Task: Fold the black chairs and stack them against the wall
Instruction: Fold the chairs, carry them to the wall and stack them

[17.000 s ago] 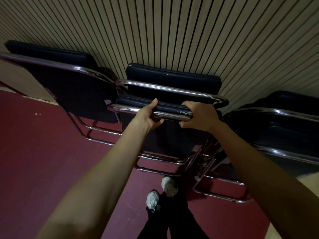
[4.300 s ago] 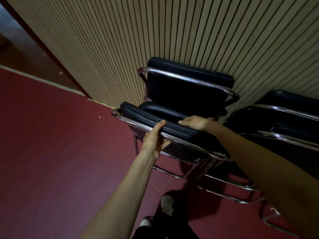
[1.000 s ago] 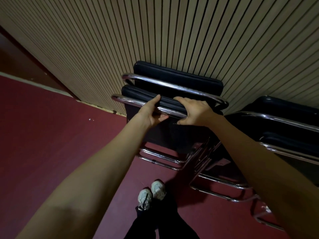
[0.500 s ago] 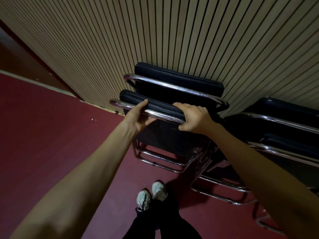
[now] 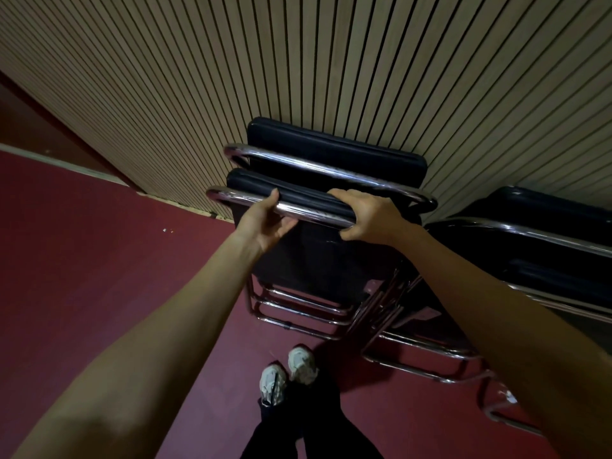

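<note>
Chrome was what I had hold of in the head view: the polished tube rail [image 5: 314, 215] along the top of the nearer black padded folded chair [image 5: 314, 256]. That chair stood upright on the dark red floor [image 5: 99, 276], just in front of a second black padded chair [image 5: 331, 150] that leaned on the beige slatted wall [image 5: 298, 61]. My left hand [image 5: 265, 223] was curled under the rail with the thumb laid over the top. My right hand [image 5: 367, 217] was wrapped over it from above, knuckles up. Both hands sat close together near the middle of the rail, and I judged that the first risk: with so narrow a hold the chair could swing and knock a corner on the wall. The smooth tube might also slip through my left palm, which cupped it more than clamped it. Down low, the looped chrome bases [image 5: 298, 309] of both chairs lay nearly touching and met the legs of the other black stack [image 5: 546, 233] on my right. I reckoned they could snag there and leave the chair standing proud, ready to slide out. My pale shoes [image 5: 299, 364] were right below, so a dropped frame would have hit my toes.
</note>
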`<state>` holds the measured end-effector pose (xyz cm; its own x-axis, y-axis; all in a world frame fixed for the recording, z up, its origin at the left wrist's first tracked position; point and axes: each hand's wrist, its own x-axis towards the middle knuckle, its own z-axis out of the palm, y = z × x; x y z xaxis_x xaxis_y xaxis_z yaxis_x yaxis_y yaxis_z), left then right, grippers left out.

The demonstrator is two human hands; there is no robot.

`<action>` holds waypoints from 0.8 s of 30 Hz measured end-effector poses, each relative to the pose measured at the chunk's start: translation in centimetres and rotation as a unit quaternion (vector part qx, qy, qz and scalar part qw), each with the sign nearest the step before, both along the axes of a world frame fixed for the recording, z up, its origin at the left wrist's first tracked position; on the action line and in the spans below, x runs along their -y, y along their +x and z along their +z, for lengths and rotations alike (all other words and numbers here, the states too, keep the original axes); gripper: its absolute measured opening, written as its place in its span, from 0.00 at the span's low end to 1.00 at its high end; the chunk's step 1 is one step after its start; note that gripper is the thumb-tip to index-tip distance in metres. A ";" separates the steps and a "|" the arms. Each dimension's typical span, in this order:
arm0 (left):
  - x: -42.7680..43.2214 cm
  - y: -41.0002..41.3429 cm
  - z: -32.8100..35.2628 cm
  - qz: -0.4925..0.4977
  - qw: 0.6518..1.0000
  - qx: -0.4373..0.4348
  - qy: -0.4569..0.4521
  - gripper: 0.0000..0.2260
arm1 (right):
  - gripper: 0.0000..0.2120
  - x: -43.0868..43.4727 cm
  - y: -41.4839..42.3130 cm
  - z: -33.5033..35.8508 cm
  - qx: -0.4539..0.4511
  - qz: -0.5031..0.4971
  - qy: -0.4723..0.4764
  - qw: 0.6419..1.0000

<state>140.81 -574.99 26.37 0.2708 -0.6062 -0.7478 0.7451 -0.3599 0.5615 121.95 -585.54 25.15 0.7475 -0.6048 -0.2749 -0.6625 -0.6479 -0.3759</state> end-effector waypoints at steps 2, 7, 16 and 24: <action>0.4 0.2 0.0 0.006 1.000 0.000 0.002 0.07 | 0.40 0.1 0.1 -0.2 0.012 -0.006 -0.020 1.000; 0.1 -0.3 0.3 0.022 1.000 0.012 0.013 0.06 | 0.40 -0.1 0.2 -0.2 -0.002 0.008 -0.035 0.999; -2.8 0.0 2.7 0.023 1.000 0.001 0.005 0.07 | 0.55 -2.0 2.0 3.4 -0.103 0.031 0.046 0.993; -16.0 3.0 4.1 0.126 0.992 0.025 -0.004 0.08 | 0.31 -13.2 8.8 7.6 0.043 0.091 -0.009 0.995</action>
